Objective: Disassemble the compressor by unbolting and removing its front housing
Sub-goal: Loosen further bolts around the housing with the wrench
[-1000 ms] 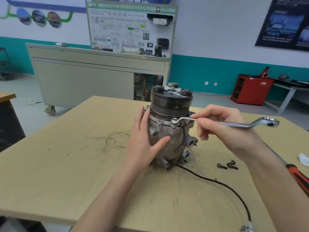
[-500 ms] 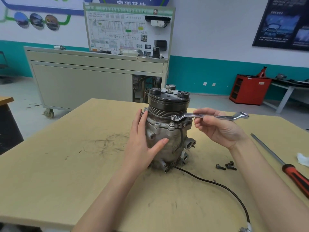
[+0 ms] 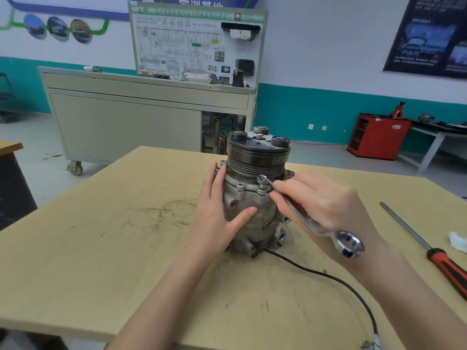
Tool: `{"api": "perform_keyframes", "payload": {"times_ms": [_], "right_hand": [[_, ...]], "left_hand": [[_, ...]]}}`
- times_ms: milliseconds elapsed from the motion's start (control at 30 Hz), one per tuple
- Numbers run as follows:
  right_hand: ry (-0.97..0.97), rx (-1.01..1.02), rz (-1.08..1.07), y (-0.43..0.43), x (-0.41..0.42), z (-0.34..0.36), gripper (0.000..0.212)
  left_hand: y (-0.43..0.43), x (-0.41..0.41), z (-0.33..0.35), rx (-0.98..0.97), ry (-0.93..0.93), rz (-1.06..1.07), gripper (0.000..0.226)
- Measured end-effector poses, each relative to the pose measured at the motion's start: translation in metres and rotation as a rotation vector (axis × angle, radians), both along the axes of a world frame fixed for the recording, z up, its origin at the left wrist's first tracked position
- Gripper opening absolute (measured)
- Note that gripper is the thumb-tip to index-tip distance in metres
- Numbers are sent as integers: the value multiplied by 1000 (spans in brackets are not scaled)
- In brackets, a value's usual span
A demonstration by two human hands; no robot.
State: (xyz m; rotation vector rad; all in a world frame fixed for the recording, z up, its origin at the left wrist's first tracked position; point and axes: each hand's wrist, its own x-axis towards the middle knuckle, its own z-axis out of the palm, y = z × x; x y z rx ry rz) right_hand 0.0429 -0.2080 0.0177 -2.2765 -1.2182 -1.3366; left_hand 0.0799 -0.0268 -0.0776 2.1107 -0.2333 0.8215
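The compressor (image 3: 255, 210) stands on end on the pale wood-grain table (image 3: 101, 248). It is a squat drum of dull, grimy cast metal, topped by a dark pulley (image 3: 257, 160) with fine ribbed grooves around its rim.

The left hand (image 3: 217, 221) lies flat against the side of the casting. Its fingers are straight and point up, and its thumb stretches across the rounded front, so it is pressing rather than clutching. Above that thumb the housing (image 3: 249, 189) flares into a lugged flange. A bolt (image 3: 240, 186) sits in one lug, just beside the left fingertips.

The right hand (image 3: 321, 200) grasps the wrench (image 3: 307, 221), a flat bar of bright steel with a ring at each end, and its fingers are curled over the shank. The far ring sits down over another lug of the flange, just past the right fingertips, and it hides whatever is beneath it. The near ring, polished and glinting, juts out past the heel of the hand and hangs over the wrist.

A thin black cable (image 3: 328, 276) leaves the base of the compressor below the right hand. It loops under the right forearm and ends at a small metal fitting near the table's front edge.

Outward of the right wrist and well apart from it, a screwdriver (image 3: 414, 234) lies flat on the table. It has a long round steel shaft and a red-and-black handle. A crumpled white rag (image 3: 458, 242) lies just beyond it. Dark greasy scuffs mark the wood outward of the left hand.
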Motion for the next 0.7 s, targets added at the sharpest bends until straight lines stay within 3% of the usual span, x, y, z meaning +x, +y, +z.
{"api": "perform_keyframes", "payload": {"times_ms": [333, 433, 533, 700], "right_hand": [[273, 217, 106, 2, -3, -5, 13], [575, 359, 281, -11, 14, -7, 10], [885, 441, 560, -32, 45, -8, 22], [1292, 440, 796, -38, 97, 0, 16]], "left_hand": [[0, 0, 0, 1, -2, -1, 99], [1, -1, 1, 7, 2, 2, 98], [2, -2, 1, 7, 2, -4, 96], [2, -1, 0, 5, -3, -10, 95]]}}
